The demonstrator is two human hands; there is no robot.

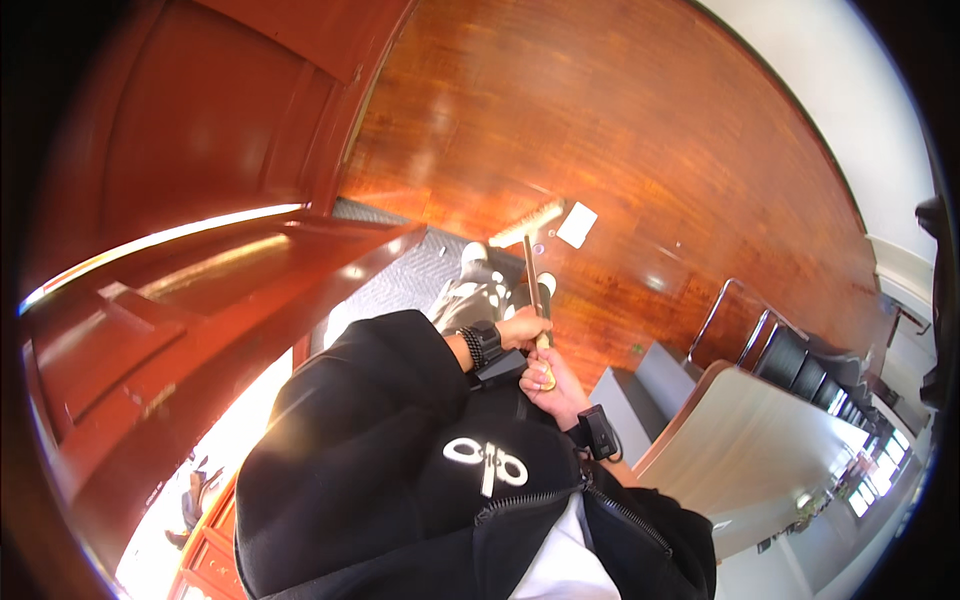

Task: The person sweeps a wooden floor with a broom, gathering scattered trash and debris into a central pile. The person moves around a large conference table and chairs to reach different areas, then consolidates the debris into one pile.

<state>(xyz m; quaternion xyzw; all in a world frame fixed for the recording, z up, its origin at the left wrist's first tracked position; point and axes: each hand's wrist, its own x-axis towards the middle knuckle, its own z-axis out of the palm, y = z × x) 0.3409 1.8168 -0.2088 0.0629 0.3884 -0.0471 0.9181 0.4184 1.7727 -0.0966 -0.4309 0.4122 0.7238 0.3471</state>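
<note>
The left hand (522, 327) and right hand (557, 385) curl snugly round the broom (532, 268), its head (534, 219) beyond their fingers; I'd judge it light, stiff, the smooth stick (530, 255) best held two-handed.

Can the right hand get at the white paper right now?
Probably not: the right hand is wrapped around the broom handle, and the paper lies on the floor, beyond the shoes.

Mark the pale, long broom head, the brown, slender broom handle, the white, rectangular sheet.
Pale, long broom head (528, 223): head view, middle.
Brown, slender broom handle (532, 271): head view, bare shaft.
White, rectangular sheet (577, 225): head view, centre.
</note>
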